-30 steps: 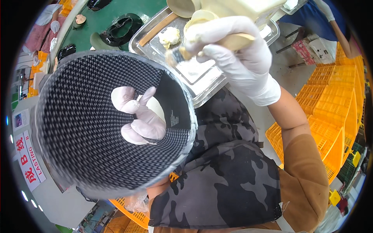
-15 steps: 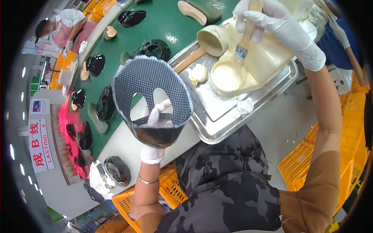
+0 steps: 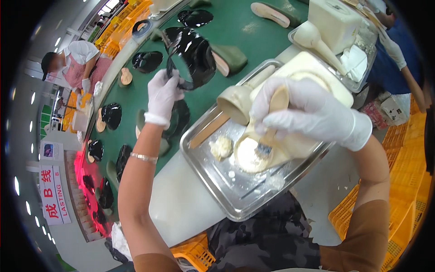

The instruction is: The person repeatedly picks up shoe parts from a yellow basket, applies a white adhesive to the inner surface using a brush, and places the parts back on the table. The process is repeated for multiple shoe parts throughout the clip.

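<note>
My gloved left hand (image 3: pixel 161 96) is closed on the edge of a glossy black shoe upper (image 3: pixel 195 56), held up over the green conveyor belt. Its shiny outer side shows. Beside it on the belt lies a dark green shoe last (image 3: pixel 234 59) with a pale insole. In my gloved right hand (image 3: pixel 308 109) is a brush (image 3: pixel 278 100) with a wooden handle. Its bristles dip into white glue (image 3: pixel 249 156) in the round mouth of a cream plastic container (image 3: pixel 312 68), which lies on its side in a metal tray (image 3: pixel 204 190).
The tray also holds a beige cup (image 3: pixel 235 105), a wooden stick (image 3: pixel 209 130) and a pale lump (image 3: pixel 221 148). More black uppers (image 3: pixel 147 61) and lasts lie along the belt (image 3: pixel 253 43). Co-workers (image 3: pixel 84 59) stand at far left and right. Yellow crates (image 3: pixel 394 167) stand at right.
My left hand has carried the upper forward over the belt and turned it from its woven lining to its glossy side. My right hand has lowered the brush into the glue. The view has shifted.
</note>
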Available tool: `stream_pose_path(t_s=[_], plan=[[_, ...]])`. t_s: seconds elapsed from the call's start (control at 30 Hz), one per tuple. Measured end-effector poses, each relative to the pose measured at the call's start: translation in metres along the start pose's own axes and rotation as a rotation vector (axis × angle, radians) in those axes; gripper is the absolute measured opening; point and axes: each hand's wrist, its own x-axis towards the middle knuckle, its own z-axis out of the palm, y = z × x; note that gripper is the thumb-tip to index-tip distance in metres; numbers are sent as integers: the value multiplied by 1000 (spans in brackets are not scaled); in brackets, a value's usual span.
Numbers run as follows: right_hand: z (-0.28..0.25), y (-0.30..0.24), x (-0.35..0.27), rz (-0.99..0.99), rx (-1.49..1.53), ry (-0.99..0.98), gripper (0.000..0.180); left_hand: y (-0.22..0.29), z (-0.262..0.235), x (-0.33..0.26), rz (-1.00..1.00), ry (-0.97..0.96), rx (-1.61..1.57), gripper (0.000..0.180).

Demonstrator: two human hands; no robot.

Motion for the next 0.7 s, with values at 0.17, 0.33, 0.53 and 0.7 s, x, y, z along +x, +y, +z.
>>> stream_pose_path(t_s=[0.17,0.33,0.53,0.7], plan=[[-5,1,2,-60,-139,-59,12,-5,48,90,281,70,293,19],[-9,-8,0,119,-252,-116,17,-1,105,137,453,178,705,21],[-11,-21,2,192,-405,-136,17,-10,147,159,430,147,849,19],[-8,-15,0,148,-310,-110,16,-35,146,175,382,150,593,23]])
